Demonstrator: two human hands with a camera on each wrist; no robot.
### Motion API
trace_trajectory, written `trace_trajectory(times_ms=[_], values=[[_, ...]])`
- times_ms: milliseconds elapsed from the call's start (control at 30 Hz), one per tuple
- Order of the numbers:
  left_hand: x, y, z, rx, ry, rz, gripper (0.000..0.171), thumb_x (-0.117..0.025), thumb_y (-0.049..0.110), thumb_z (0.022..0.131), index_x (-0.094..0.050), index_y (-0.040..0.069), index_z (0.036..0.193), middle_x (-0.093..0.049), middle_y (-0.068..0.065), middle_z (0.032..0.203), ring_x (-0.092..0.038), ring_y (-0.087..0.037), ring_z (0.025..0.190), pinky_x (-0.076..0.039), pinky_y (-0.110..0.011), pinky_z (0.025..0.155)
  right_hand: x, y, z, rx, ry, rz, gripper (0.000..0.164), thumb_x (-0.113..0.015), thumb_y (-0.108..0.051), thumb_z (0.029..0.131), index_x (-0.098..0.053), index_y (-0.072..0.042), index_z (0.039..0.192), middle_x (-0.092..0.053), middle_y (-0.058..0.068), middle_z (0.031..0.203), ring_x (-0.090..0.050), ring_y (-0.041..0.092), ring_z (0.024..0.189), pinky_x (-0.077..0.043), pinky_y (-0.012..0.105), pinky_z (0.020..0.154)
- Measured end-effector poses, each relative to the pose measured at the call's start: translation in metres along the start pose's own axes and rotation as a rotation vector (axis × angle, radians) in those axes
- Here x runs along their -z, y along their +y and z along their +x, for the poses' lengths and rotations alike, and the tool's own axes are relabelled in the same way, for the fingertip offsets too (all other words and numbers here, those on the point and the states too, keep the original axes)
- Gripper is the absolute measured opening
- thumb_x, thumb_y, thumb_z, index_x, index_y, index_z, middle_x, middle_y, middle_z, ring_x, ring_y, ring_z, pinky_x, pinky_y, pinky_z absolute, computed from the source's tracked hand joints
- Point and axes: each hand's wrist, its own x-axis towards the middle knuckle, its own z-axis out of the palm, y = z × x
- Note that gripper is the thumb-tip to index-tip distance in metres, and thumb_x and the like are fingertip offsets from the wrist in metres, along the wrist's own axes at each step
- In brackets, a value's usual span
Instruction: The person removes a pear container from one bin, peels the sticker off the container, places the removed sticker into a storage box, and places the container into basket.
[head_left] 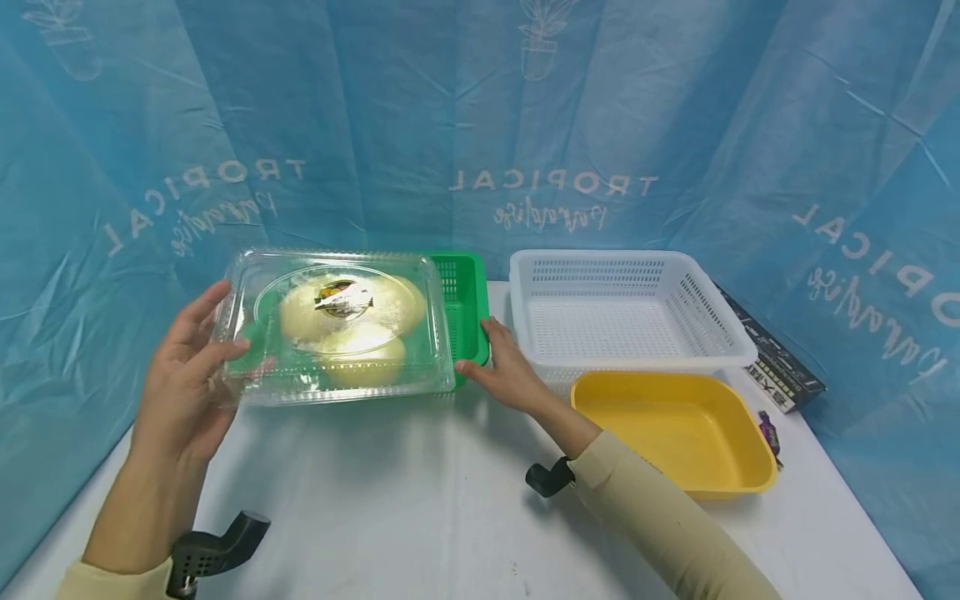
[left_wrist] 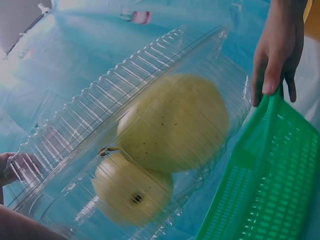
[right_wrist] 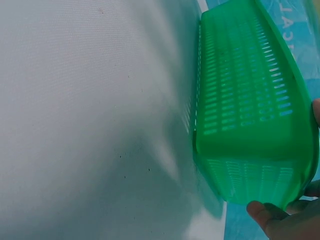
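My left hand [head_left: 180,379] grips the left edge of a clear plastic clamshell box [head_left: 438,367], with the thumb on top. The box is held above the table, over part of a green plastic basket [head_left: 472,312]. Inside it lie large pale yellow fruits [left_wrist: 175,122] that look like pears; a round label [head_left: 343,298] is on the lid. My right hand [head_left: 510,367] holds the basket's front right corner between thumb and fingers. In the right wrist view, the green basket's slotted wall [right_wrist: 240,75] appears, and only some fingertips show. The box hides the basket's left part in the head view.
To the right stands a white slotted basket [head_left: 600,362], with a yellow basin [head_left: 675,433] in front of it. A black box [head_left: 780,358] and a small purple wrapped item [head_left: 769,435] lie near the right edge. A blue curtain [head_left: 405,125] hangs behind the white table [head_left: 375,517].
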Motion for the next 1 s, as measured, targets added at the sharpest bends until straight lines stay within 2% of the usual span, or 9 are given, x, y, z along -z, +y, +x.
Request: trace_trajectory(times_ms=[100,367,533,633,733,900,1000], values=[[0.004,-0.002,-0.011,-0.005,-0.033,-0.013,0.064,-0.039,-0.017,0.091,-0.032,0.014,0.146,-0.016,0.001,0.152,-0.052,-0.013,0.119,-0.057,-0.026,0.077,-0.001,0.001,0.001,0.006,0.005,-0.003,0.086,-0.064,-0.040,0.088,-0.016,-0.004,0.151,-0.012,0.018,0.158,-0.019,0.033,0.145,-0.023,0.053,0.116],[0.011,-0.010,-0.040,0.007,-0.061,-0.074,0.066,-0.032,-0.020,0.090,-0.029,0.012,0.147,-0.017,-0.001,0.151,-0.050,-0.014,0.122,-0.058,-0.033,0.077,-0.002,0.003,0.001,0.022,0.011,-0.003,0.085,-0.063,-0.039,0.088,-0.017,-0.004,0.150,-0.014,0.018,0.157,-0.022,0.033,0.144,-0.026,0.053,0.115],[0.017,-0.016,-0.058,0.049,-0.085,-0.113,0.066,-0.029,-0.020,0.091,-0.028,0.014,0.148,-0.023,0.000,0.149,-0.051,-0.012,0.125,-0.058,-0.039,0.080,-0.002,0.003,0.000,0.023,0.018,-0.017,0.084,-0.063,-0.035,0.088,-0.016,-0.004,0.150,-0.013,0.019,0.157,-0.021,0.034,0.144,-0.026,0.052,0.115],[0.022,-0.021,-0.069,0.085,-0.092,-0.092,0.067,-0.028,-0.019,0.092,-0.026,0.015,0.150,-0.021,0.001,0.152,-0.050,-0.009,0.127,-0.057,-0.040,0.083,-0.002,0.003,0.000,0.027,0.024,-0.032,0.083,-0.062,-0.033,0.088,-0.016,-0.004,0.150,-0.013,0.020,0.157,-0.021,0.034,0.144,-0.026,0.052,0.115],[0.026,-0.025,-0.079,0.127,-0.071,-0.014,0.067,-0.030,-0.016,0.093,-0.023,0.018,0.150,-0.017,0.002,0.152,-0.048,-0.005,0.127,-0.056,-0.039,0.086,-0.002,0.002,0.000,0.027,0.029,-0.035,0.082,-0.062,-0.031,0.088,-0.017,-0.003,0.150,-0.014,0.020,0.157,-0.021,0.034,0.144,-0.026,0.052,0.115],[0.033,-0.034,-0.093,0.201,-0.068,0.052,0.067,-0.031,-0.012,0.095,-0.020,0.022,0.151,-0.015,0.005,0.150,-0.049,-0.004,0.123,-0.055,-0.037,0.087,-0.001,0.001,0.000,0.011,0.023,-0.035,0.083,-0.062,-0.034,0.088,-0.016,-0.004,0.150,-0.014,0.019,0.157,-0.021,0.033,0.144,-0.025,0.051,0.115],[0.036,-0.040,-0.098,0.213,-0.086,0.062,0.067,-0.031,-0.011,0.095,-0.018,0.022,0.152,-0.010,0.004,0.153,-0.049,-0.003,0.123,-0.055,-0.034,0.088,-0.001,0.001,0.000,0.021,0.020,-0.023,0.085,-0.063,-0.037,0.088,-0.016,-0.004,0.150,-0.014,0.019,0.157,-0.022,0.033,0.144,-0.026,0.052,0.115]])
